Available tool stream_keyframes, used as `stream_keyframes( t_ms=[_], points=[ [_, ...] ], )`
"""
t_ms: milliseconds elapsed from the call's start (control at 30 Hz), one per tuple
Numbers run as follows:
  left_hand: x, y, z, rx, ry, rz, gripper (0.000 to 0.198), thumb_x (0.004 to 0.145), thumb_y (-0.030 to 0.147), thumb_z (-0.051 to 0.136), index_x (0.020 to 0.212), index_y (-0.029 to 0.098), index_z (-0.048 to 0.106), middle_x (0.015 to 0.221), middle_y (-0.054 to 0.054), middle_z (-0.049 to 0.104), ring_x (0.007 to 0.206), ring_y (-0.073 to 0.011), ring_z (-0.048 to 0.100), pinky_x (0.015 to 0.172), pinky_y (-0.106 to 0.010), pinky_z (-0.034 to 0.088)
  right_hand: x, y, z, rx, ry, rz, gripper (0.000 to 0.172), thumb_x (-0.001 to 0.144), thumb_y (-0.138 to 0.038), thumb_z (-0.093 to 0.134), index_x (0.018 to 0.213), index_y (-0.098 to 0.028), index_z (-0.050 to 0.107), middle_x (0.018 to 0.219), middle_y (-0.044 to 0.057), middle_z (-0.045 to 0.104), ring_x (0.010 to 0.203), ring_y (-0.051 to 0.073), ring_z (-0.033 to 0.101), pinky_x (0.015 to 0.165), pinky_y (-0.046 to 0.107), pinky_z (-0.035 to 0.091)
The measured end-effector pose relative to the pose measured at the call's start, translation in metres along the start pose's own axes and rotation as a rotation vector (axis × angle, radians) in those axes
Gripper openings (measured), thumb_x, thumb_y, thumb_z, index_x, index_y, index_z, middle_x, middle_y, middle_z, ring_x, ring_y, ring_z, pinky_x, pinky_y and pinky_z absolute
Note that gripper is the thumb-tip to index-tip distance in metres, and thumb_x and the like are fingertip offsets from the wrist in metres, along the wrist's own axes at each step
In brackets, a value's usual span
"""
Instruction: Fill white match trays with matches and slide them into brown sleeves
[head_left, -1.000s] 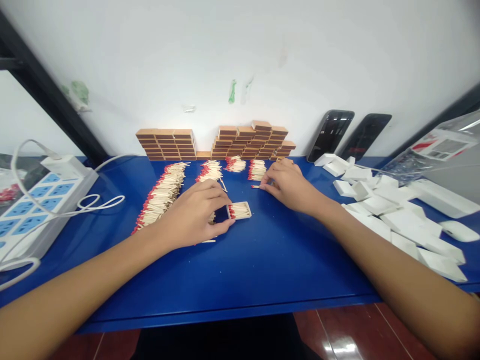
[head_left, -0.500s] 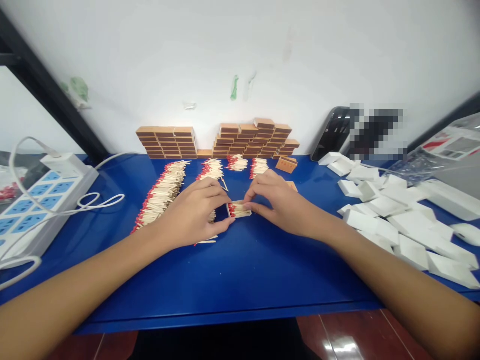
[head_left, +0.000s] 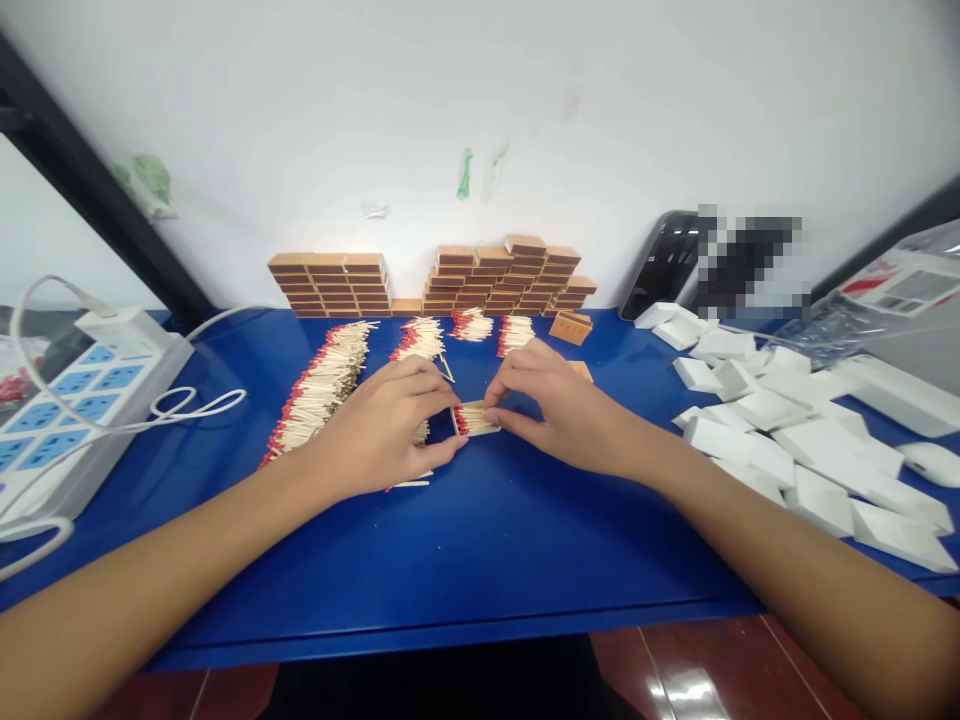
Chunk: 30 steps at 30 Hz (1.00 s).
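Observation:
A small white matchbox tray point(head_left: 484, 433) lies on the blue table between my hands, with red-headed matches point(head_left: 472, 416) inside, heads to the left. My left hand point(head_left: 397, 420) grips the tray's left end between thumb and fingers. At the right end, my right hand point(head_left: 559, 412) is closed, thumb and fingertips on the match ends; whether it also touches the tray wall is hidden. Loose match piles lie beyond and left of my hands: a long row point(head_left: 319, 390), a shorter pile point(head_left: 418, 338) and two small bunches, one point(head_left: 472, 324) beside another point(head_left: 515, 335).
Stacked brown matchboxes point(head_left: 330, 285) and more matchboxes point(head_left: 495, 285) line the wall. An orange matchbox sleeve point(head_left: 570, 328) lies before them. White empty trays point(head_left: 772, 410) are heaped at right. A power strip point(head_left: 82, 410) with white cables is at left. A dark phone point(head_left: 660, 265) leans at back right.
My hands stay almost in place around the tray. The matches look flatter and more evenly spread in it. The whole view has shifted slightly.

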<state>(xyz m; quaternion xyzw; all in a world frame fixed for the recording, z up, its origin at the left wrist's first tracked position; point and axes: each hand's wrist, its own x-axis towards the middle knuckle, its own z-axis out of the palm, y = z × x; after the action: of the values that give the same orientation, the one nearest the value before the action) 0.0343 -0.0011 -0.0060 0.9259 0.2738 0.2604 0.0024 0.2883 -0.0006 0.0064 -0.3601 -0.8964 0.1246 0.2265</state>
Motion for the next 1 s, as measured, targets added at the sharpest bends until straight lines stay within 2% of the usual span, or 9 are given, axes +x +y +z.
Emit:
stream_keyframes(
  t_ms=[433,633,800,1000],
  points=[
    [-0.0002,0.0002,0.0004,0.017,-0.028,0.007,0.025,0.095,0.035,0.071,0.11,0.015,0.075,0.105,-0.01,0.076,0.109,-0.0276,0.066,0.099,-0.044,0.057,-0.0015,0.0026,-0.0015,0.023,-0.05,-0.032,0.005,0.098,-0.02,0.065,0.095,-0.023,0.068,0.097,0.005,0.065,0.099,0.024,0.055,0.087,0.04,0.046],
    [0.0004,0.0036,-0.0031,-0.032,0.018,0.042,0.024,0.098,0.031,0.069,0.115,0.015,0.074,0.108,-0.01,0.074,0.108,-0.0255,0.065,0.099,-0.043,0.056,-0.0004,-0.0002,-0.0009,-0.001,0.006,-0.032,0.007,0.1,-0.022,0.064,0.093,-0.023,0.066,0.094,0.004,0.065,0.096,0.022,0.055,0.084,0.039,0.044],
    [-0.0012,0.0048,-0.0037,-0.06,0.048,0.098,0.014,0.1,0.025,0.066,0.106,0.019,0.077,0.112,-0.009,0.073,0.111,-0.0241,0.065,0.1,-0.042,0.056,0.0003,0.0011,0.0013,0.015,0.004,-0.052,0.006,0.099,-0.02,0.063,0.094,-0.023,0.066,0.093,0.004,0.065,0.095,0.022,0.054,0.083,0.038,0.044],
    [-0.0017,0.0014,0.0,-0.022,0.016,0.073,0.018,0.101,0.029,0.065,0.1,0.019,0.079,0.112,-0.01,0.073,0.113,-0.0258,0.064,0.1,-0.044,0.056,0.0003,0.0027,0.0032,0.012,-0.02,-0.047,0.007,0.098,-0.018,0.063,0.094,-0.022,0.068,0.093,0.005,0.065,0.095,0.023,0.053,0.084,0.039,0.045]
  ],
)
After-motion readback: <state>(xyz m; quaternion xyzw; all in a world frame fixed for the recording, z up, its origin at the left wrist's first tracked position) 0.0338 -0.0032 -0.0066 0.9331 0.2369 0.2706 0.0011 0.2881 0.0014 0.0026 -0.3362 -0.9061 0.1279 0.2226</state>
